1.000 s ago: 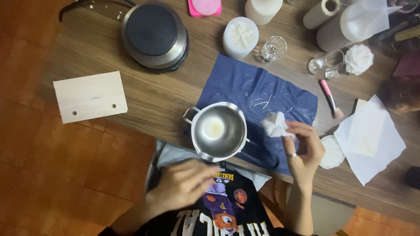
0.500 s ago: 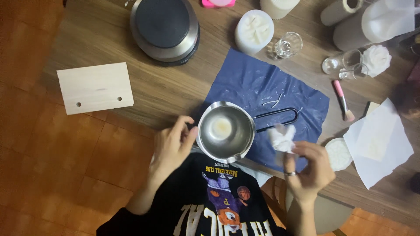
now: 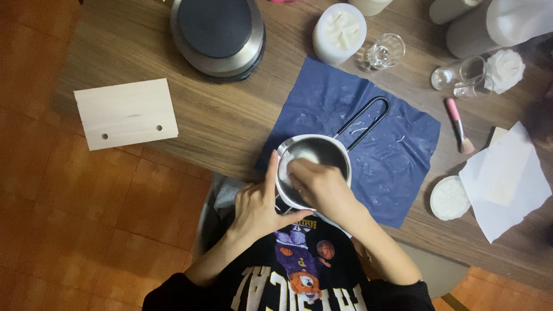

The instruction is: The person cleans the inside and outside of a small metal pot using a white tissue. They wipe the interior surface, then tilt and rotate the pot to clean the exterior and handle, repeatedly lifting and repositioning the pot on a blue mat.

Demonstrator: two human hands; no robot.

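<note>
a person steadies a small steel pot (image 3: 314, 167) at the near edge of a wooden table (image 3: 230, 124), the left hand (image 3: 256, 201) wrapped around its near rim with the thumb up along the side. the right hand (image 3: 322, 187) reaches down inside the pot, fingers pinched shut on a wad of white paper (image 3: 302, 167) pressed against the inner wall. the pot sits partly on a blue cloth (image 3: 374, 138) flecked with white wax, its wire loop handle (image 3: 363, 118) pointing away. the wiping looks to be under way: the far inner wall already shines bare, while what lies under the hand cannot be seen. a white candle (image 3: 339, 26), a round hotplate (image 3: 219, 34) and a pale wooden board (image 3: 125, 113) lie untouched nearby.
</note>
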